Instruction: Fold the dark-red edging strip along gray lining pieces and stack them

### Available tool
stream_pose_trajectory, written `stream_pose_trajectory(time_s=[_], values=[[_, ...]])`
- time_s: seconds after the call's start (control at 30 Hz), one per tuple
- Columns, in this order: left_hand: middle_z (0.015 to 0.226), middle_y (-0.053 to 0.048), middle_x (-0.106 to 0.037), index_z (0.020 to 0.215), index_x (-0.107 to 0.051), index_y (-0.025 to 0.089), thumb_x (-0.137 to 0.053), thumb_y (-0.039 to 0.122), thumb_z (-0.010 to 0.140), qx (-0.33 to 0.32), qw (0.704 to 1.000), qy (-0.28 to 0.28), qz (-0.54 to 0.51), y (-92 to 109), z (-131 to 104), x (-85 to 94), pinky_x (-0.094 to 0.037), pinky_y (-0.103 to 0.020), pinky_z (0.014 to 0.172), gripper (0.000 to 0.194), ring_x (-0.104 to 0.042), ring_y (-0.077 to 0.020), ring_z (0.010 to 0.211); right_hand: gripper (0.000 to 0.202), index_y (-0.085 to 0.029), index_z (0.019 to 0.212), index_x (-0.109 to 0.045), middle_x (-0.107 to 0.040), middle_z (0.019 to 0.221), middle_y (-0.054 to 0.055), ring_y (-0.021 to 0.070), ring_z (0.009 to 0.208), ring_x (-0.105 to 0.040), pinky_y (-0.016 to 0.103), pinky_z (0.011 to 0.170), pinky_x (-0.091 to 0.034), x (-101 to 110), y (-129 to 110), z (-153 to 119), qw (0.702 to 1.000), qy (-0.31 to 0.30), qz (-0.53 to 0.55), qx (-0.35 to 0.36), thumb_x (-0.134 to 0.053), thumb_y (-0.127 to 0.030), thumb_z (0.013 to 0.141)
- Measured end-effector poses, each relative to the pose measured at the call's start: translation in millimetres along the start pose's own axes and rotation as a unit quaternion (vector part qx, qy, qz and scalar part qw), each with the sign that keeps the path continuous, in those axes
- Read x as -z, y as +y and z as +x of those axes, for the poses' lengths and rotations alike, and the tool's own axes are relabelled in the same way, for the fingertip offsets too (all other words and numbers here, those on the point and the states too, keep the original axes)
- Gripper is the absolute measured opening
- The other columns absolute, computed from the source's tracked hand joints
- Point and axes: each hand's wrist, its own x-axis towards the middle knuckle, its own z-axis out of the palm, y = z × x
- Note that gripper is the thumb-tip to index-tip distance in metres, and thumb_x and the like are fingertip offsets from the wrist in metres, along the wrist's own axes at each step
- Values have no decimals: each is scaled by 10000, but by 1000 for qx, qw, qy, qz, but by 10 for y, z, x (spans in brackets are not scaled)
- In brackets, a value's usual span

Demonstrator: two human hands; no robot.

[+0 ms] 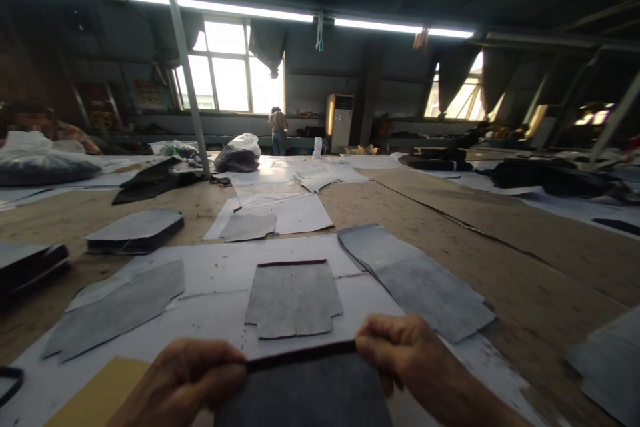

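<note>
Between my two hands a grey fabric piece [307,390] with a dark band along its upper edge is held up, its lower part cut off by the frame. My left hand [187,377] pinches the band's left end. At the right end, my right hand [400,350] grips the same edge between thumb and fingers. Just beyond lies a similar grey cut piece [295,300] with a dark strip on its far edge, flat on white paper [215,260]. Longer grey pieces lie to the right [425,280] and to the left [125,307].
Stacks of cut pieces [135,230] stand at the left. A tan card [97,397] lies near my left hand. Farther back are bagged dark material [237,153], dark fabric heaps [550,177] and a metal post [185,67]. A person [277,130] stands by the window.
</note>
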Motion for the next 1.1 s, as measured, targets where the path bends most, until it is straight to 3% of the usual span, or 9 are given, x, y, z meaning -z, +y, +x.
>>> stream_pose_trajectory(time_s=[0.1,0.17,0.27,0.4,0.57,0.9,1.0,1.1], values=[[601,-18,-589,763,-688,153,-570,451,663,-12,999,53,5,290,367,250,-404,-219,549,336,-510,-131,582,172,-126,659,-516,-437,508,-46,52,444,-399,174,445,-292,93,-198,371,999,24,-16,19,-500,-269,753],[579,-6,-561,794,-676,137,-550,426,681,-20,996,81,29,364,669,350,-374,-216,525,335,-488,-115,560,138,-122,690,-519,-430,536,-53,47,449,-397,171,444,-300,138,-280,674,998,43,-39,29,-488,-211,790],[557,2,-548,791,-660,118,-558,363,714,-14,993,98,71,321,1074,369,-384,-228,533,276,-505,-121,555,162,-117,737,-529,-472,604,-43,59,496,-440,184,485,-371,150,-280,1093,991,78,-103,37,-488,-218,857],[736,-15,-603,803,-619,119,-562,340,798,-15,978,137,156,179,1383,250,-445,-311,731,228,-563,-142,736,222,-119,804,-566,-558,769,4,115,684,-542,272,638,-465,79,-174,1398,965,137,-221,38,-514,-324,871],[938,-46,-598,870,-602,129,-515,354,847,-29,957,181,223,77,1492,116,-421,-374,855,242,-550,-168,905,174,-139,859,-587,-581,929,40,159,894,-546,366,827,-435,-11,-93,1463,920,193,-335,62,-510,-294,877],[933,-47,-623,964,-609,142,-516,327,839,-19,952,182,244,-2,1530,104,-431,-361,839,242,-569,-170,895,211,-133,913,-588,-591,895,35,150,826,-569,334,747,-477,34,11,1541,902,175,-393,41,-501,-323,884],[926,-39,-643,876,-667,187,-499,268,794,-49,953,155,254,-51,1528,137,-405,-336,851,204,-568,-200,910,204,-134,924,-583,-589,886,32,139,795,-572,311,712,-486,12,20,1517,895,165,-412,41,-498,-316,887],[977,-16,-633,839,-689,227,-469,311,755,-98,951,129,263,-139,1561,177,-406,-288,820,250,-578,-210,895,194,-130,934,-574,-578,924,39,145,820,-565,322,725,-481,-42,40,1495,878,174,-442,64,-506,-304,882]])
